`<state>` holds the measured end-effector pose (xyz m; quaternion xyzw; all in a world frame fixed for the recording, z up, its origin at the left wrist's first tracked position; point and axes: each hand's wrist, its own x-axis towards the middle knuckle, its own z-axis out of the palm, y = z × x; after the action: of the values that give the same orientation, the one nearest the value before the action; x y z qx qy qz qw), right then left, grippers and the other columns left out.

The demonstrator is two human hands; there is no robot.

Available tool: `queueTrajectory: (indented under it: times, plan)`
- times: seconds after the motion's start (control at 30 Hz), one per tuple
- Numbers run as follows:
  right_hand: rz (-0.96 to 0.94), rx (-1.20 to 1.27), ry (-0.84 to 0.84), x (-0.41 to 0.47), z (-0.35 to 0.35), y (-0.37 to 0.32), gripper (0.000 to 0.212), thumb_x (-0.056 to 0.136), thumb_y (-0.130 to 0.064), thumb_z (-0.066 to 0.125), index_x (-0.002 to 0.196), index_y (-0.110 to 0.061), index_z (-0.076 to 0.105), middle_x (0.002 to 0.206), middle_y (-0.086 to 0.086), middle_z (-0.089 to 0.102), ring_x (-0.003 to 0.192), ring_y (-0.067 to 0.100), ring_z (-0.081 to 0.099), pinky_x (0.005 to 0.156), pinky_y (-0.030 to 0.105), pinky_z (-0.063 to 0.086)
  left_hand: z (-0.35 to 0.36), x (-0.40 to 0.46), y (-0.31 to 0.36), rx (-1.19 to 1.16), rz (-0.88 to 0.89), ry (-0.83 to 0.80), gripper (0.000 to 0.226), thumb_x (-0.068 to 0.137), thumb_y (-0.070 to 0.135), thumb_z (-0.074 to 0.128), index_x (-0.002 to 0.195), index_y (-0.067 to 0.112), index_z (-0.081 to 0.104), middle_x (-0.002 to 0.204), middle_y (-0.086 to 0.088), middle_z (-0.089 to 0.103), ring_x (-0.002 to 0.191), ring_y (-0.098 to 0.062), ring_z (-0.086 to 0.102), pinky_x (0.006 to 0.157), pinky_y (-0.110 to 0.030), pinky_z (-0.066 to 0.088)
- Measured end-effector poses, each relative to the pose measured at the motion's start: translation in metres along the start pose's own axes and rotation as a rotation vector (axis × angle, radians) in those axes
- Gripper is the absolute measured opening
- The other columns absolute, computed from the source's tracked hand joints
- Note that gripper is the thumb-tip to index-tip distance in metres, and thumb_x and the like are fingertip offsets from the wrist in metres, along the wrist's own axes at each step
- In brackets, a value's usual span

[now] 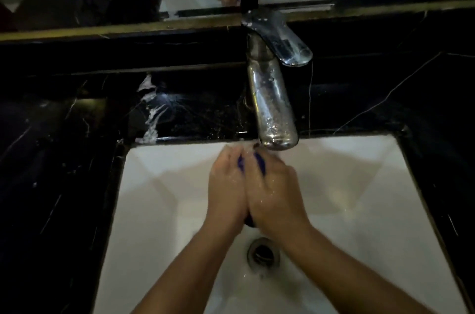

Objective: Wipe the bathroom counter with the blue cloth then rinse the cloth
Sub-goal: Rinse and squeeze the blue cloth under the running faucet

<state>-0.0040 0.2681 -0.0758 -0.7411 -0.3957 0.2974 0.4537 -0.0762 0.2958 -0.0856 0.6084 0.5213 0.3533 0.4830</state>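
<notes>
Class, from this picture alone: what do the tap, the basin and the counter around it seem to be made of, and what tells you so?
Tap: polished metal, probably chrome-plated; it gives mirror-like glints. Basin: glossy white ceramic by its look; smooth, evenly white. Counter: black polished stone, perhaps marble or an imitation; thin white veins, sheen.

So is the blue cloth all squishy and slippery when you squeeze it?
Probably squishy: the blue cloth is scrunched small between the left hand and right hand. It likely feels wet and a bit heavy, since it sits right under the faucet. It would probably flop if let go.
</notes>
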Motion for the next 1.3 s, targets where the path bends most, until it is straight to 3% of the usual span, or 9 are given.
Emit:
queueTrajectory:
  times: [0.1,0.27,0.43,0.67,0.83,0.93,1.03,1.2,1.3]
  plan:
    - [0.101,0.129,-0.014,0.000,-0.002,0.001,0.032,0.100,-0.037,0.050,0.074,-0.022,0.062,0.063,-0.004,0.064,0.058,0.010,0.059,0.058,0.028,0.040,0.002,0.002,0.001,-0.007,-0.042,0.064,0.029,0.108,0.022,0.044,0.085,0.015,0.061,0.076,0.004,0.063,0.068,-0.004,0.059,0.062,-0.024,0.047]
    - [0.154,0.165,-0.052,-0.007,-0.009,0.006,0.034,0.105,-0.034,0.047,0.082,-0.015,0.063,0.075,0.001,0.069,0.070,0.016,0.063,0.064,0.030,0.047,0.000,-0.008,0.007,-0.130,-0.080,0.016,0.029,0.108,0.015,0.042,0.087,0.004,0.059,0.077,0.001,0.063,0.064,0.000,0.055,0.060,-0.013,0.045]
    - [0.145,0.162,-0.039,-0.011,-0.008,-0.001,0.032,0.106,-0.037,0.046,0.080,-0.025,0.061,0.073,-0.002,0.066,0.069,0.014,0.064,0.058,0.013,0.045,0.000,-0.003,0.009,-0.108,-0.075,0.006,0.028,0.109,0.021,0.042,0.093,0.009,0.061,0.087,-0.005,0.065,0.074,-0.003,0.059,0.071,-0.025,0.048]
    - [0.384,0.409,-0.014,0.005,-0.052,-0.002,0.031,0.096,-0.051,0.056,0.097,-0.022,0.067,0.088,0.003,0.076,0.075,0.017,0.073,0.063,0.030,0.059,-0.017,-0.005,0.003,-0.284,-0.341,0.146,0.029,0.101,0.041,0.057,0.095,0.012,0.062,0.079,-0.007,0.071,0.066,-0.021,0.064,0.053,-0.032,0.053]
    - [0.311,0.431,-0.021,-0.010,-0.063,-0.013,0.024,0.092,-0.052,0.057,0.097,-0.031,0.066,0.091,-0.005,0.072,0.085,0.017,0.070,0.081,0.043,0.059,-0.029,-0.017,0.008,-0.149,-0.270,0.156,0.024,0.099,0.051,0.052,0.104,0.028,0.054,0.095,-0.005,0.067,0.084,-0.023,0.065,0.072,-0.037,0.054]
    - [0.141,0.367,-0.242,-0.021,-0.061,-0.019,0.028,0.090,-0.057,0.050,0.101,-0.038,0.067,0.098,-0.013,0.074,0.088,0.005,0.070,0.082,0.031,0.059,-0.022,-0.018,0.027,-0.424,-0.407,-0.079,0.043,0.089,0.054,0.060,0.123,0.029,0.052,0.106,-0.009,0.074,0.089,-0.023,0.075,0.070,-0.035,0.059]
    - [0.046,0.285,-0.552,-0.030,-0.061,-0.021,0.028,0.095,-0.048,0.054,0.116,-0.036,0.069,0.106,-0.013,0.075,0.101,0.000,0.069,0.089,0.020,0.055,-0.021,-0.012,0.027,-0.630,-0.527,-0.099,0.058,0.084,0.035,0.075,0.135,0.021,0.051,0.124,-0.019,0.069,0.100,-0.030,0.074,0.074,-0.042,0.059]
    - [0.075,0.174,0.045,-0.020,-0.086,0.006,0.009,0.097,-0.029,0.060,0.099,-0.028,0.068,0.089,-0.011,0.072,0.082,0.004,0.068,0.069,0.014,0.052,-0.031,-0.010,0.011,-0.845,-0.639,-0.077,0.049,0.090,0.007,0.062,0.138,0.020,0.056,0.125,-0.013,0.072,0.111,-0.033,0.071,0.090,-0.051,0.058]
    - [0.356,0.341,-0.170,-0.011,-0.087,0.013,0.029,0.087,-0.049,0.061,0.107,-0.028,0.066,0.106,-0.004,0.074,0.099,0.015,0.071,0.087,0.035,0.059,-0.033,-0.013,0.013,-0.921,-0.637,-0.209,0.065,0.078,0.003,0.068,0.140,0.020,0.056,0.130,-0.013,0.069,0.117,-0.036,0.068,0.094,-0.052,0.056]
